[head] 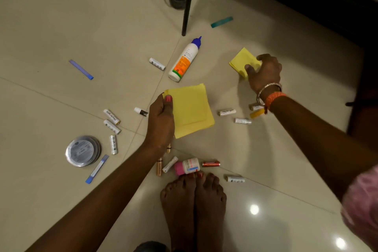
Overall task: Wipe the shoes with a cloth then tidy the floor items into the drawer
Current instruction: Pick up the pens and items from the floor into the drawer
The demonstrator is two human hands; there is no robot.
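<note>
While flat, both yellow paper stacks (pixel 191 110) look square.

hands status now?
Left hand: holding yellow paper stack.
Right hand: gripping smaller yellow pad on the floor.

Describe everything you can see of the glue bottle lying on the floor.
The glue bottle is white, plastic-looking, with a blue pointed nozzle cap and an orange and green label. It lies on its side on the pale tiled floor, nozzle pointing away from the person, base toward them, across a tile joint. A white battery lies just to its left. Nothing visibly touches it; neither hand is on it.
</note>
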